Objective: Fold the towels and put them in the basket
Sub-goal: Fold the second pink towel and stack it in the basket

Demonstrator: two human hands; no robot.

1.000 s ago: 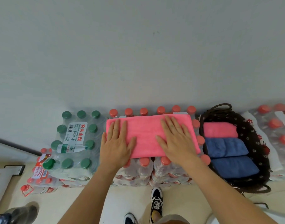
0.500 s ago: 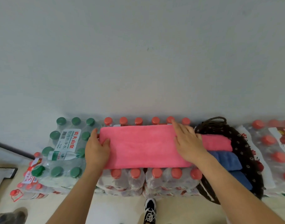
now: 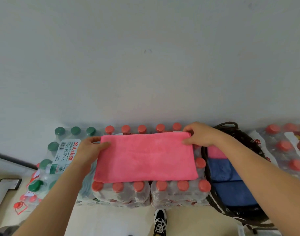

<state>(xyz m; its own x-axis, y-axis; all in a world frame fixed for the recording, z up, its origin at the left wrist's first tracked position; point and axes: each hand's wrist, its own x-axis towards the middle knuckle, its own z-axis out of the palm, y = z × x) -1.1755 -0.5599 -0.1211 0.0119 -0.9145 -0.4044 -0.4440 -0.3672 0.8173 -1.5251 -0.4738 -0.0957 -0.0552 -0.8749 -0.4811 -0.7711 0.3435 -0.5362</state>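
1. The pink towel [image 3: 145, 159] is laid flat on the shrink-wrapped packs of red-capped bottles [image 3: 162, 193] that serve as the surface. Its long axis runs left to right across the person's front.
2. Its far left corner is pinched by the left hand [image 3: 89, 150], with the thumb laid on top of the cloth and the fingers [image 3: 94, 138] tucked at the edge.
3. Its far right corner is pinched by the right hand [image 3: 202, 135], with the fingers curled over the far edge and the thumb pressed on the cloth.
4. One end of the long axis is held by each hand, and the rest of the towel lies nearward from both grips. The near long edge is left free.
5. The basket [image 3: 248, 138] stands just beside the towel's right end, so it is nearer the right hand. A further fold is judged likely before any transfer.
6. The cloth is seen as bright pink, plush and smooth, with straight edges.
7. One pink and two blue folded towels are laid side by side in the basket.
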